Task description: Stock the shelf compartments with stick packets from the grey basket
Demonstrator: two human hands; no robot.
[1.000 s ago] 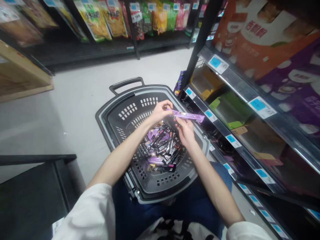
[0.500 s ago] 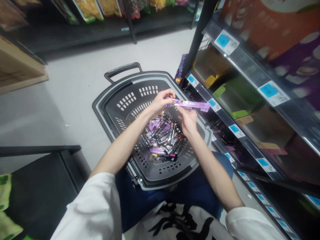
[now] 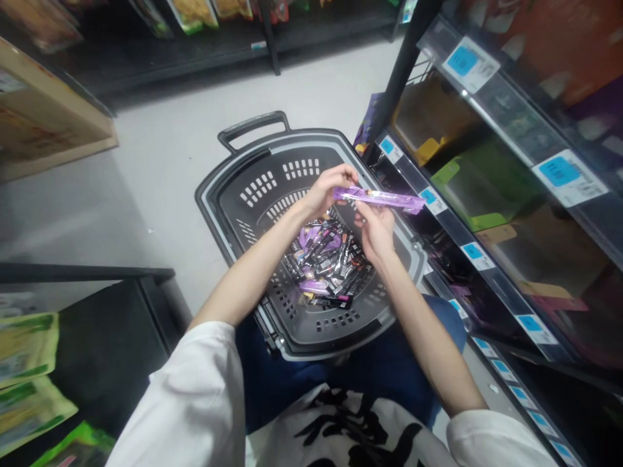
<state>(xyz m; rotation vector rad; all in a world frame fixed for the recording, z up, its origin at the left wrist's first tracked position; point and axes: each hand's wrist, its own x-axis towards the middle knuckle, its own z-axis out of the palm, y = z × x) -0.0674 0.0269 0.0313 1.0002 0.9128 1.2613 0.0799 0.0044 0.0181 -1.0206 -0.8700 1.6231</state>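
A long, thin purple snack packet [image 3: 389, 199] is held level above the right part of a dark grey shopping basket [image 3: 228, 155]. My left hand [image 3: 332, 188] is closed on the packet's left end. From below, my right hand [image 3: 376, 230] grips it near the middle with thumb and fingers; some of those fingers are hidden. Under both hands, a loose heap of small black and purple stick packets [image 3: 326, 259] lies on the basket's bottom. The basket sits at my knees, its far handle [image 3: 253, 130] raised.
At the right stands a shelf rack with blue-and-white price tags [image 3: 472, 63] and coloured bins [image 3: 467, 188]. A cardboard box [image 3: 53, 117] is at the left. Green-yellow bags [image 3: 29, 383] lie on a black shelf at lower left. Bagged goods [image 3: 195, 13] line the far shelf.
The whole view has shifted, so the basket and hands appear slightly further right and higher. Both hands still grip the purple packet, which looks much the same.
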